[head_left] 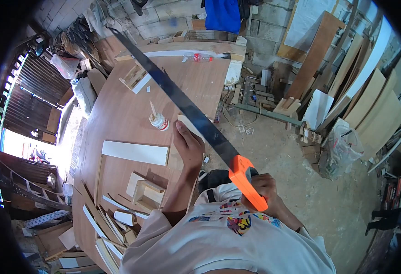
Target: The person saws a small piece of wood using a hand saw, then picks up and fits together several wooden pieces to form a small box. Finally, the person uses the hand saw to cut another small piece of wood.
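My right hand [265, 186] is wrapped around the orange handle of a handsaw [177, 98]. Its long dark blade slants up and to the left across the view, passing above the table's right edge. My left hand [190, 145] grips a small pale wooden piece [187, 122] at that edge, thumb on it; the blade hides part of the piece. Close by on the table stands a white jar [159, 122] with a stick in it. A flat white board [135, 152] lies left of my left hand, and a small wooden frame [146, 192] is nearer my body.
The brown table [113, 114] carries wood strips [107, 223] at its near end, another small wooden frame [133, 77] and a plastic bottle [197, 57] farther off. Boards [317, 55] lean on the right wall beside a plastic bag of scraps [342, 148].
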`<state>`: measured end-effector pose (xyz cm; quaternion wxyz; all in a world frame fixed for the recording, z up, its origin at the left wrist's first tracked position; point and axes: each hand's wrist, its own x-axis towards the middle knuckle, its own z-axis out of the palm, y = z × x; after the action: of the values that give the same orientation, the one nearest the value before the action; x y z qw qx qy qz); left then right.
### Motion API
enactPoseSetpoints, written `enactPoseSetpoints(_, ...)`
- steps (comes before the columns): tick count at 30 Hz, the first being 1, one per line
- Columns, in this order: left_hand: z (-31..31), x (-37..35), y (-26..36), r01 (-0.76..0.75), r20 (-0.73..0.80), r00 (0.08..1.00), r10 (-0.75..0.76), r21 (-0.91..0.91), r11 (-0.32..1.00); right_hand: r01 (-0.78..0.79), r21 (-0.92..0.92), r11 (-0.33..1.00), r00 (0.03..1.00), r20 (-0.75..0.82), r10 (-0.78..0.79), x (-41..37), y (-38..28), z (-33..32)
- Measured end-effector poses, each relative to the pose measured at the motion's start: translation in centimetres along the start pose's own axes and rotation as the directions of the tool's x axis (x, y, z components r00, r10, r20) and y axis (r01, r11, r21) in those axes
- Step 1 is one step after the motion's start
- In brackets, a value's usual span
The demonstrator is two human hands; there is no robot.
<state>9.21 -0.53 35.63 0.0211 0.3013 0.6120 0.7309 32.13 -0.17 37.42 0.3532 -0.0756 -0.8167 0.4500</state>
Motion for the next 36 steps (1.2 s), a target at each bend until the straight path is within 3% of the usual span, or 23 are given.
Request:
enactPoseSetpoints(6, 0.0, -1.3, 1.5, 0.167, 0.025, 0.986, -0.165, -0.107, 0.98, 0.033, -0.06, 0.998, 0.999, 0.02, -0.032, -0.2, 0.1, 0.2)
enactPoseSetpoints(7, 0.0, -1.3, 1.2, 0.168, 0.024, 0.986, -0.166, -0.106, 0.98, 0.046, -0.063, 0.997, 0.999, 0.011, -0.046, -0.3, 0.1, 0.2)
enactPoseSetpoints(9, -0.1, -1.3, -0.2, 0.017, 0.005, 1.0, -0.017, -0.005, 1.0, 0.061, -0.066, 0.996, 0.998, 0.002, -0.061, -0.3, 0.2, 0.1)
enactPoseSetpoints(14, 0.1, -1.6, 0.3, 0.062, 0.014, 0.998, -0.061, -0.033, 0.998, 0.075, -0.144, 0.987, 0.997, 0.018, -0.073, -0.3, 0.0, -0.2)
enactPoseSetpoints(18, 0.1, -1.8, 0.5, 0.113, 0.023, 0.993, -0.112, -0.082, 0.99, 0.052, -0.097, 0.994, 0.999, 0.005, -0.052, -0.4, 0.1, -0.2)
enactPoseSetpoints(20, -0.2, -1.6, -1.1, 0.037, 0.017, 0.999, -0.036, -0.027, 0.999, -0.027, 0.031, 0.999, 0.999, 0.042, 0.026, -0.5, 0.2, -0.3)
enactPoseSetpoints(22, -0.7, -0.8, -2.5, -0.041, 0.015, 0.999, 0.04, 0.03, 0.999, -0.058, 0.011, 0.998, 0.997, 0.053, 0.058, -0.5, 0.0, -0.7)
enactPoseSetpoints(24, -1.5, 1.1, -3.4, 0.252, -0.156, 0.948, -0.277, -0.161, 0.954, -0.088, -0.008, 0.996, 0.994, 0.066, 0.089, -1.5, 0.6, -0.7)
enactPoseSetpoints(26, -3.1, 5.8, -2.2, 0.263, -0.29, 0.877, -0.384, -0.38, 0.887, -0.467, 0.024, 0.884, 0.881, -0.071, 0.468, -5.6, 3.5, 0.2)
enactPoseSetpoints(29, -4.5, 8.7, 1.3, 0.27, -0.331, 0.861, -0.386, -0.346, 0.899, -0.619, -0.121, 0.776, 0.783, -0.178, 0.597, -10.3, 7.7, -0.2)
enactPoseSetpoints(33, -4.3, 7.5, -2.9, 0.249, -0.244, 0.93, -0.277, -0.14, 0.958, -0.774, -0.188, 0.605, 0.631, -0.311, 0.711, -12.9, 10.1, -0.7)
enactPoseSetpoints(36, -3.5, 5.7, -3.9, 0.392, -0.171, 0.896, -0.411, -0.131, 0.91, -0.779, -0.134, 0.612, 0.613, -0.363, 0.702, -13.1, 11.1, -0.5)
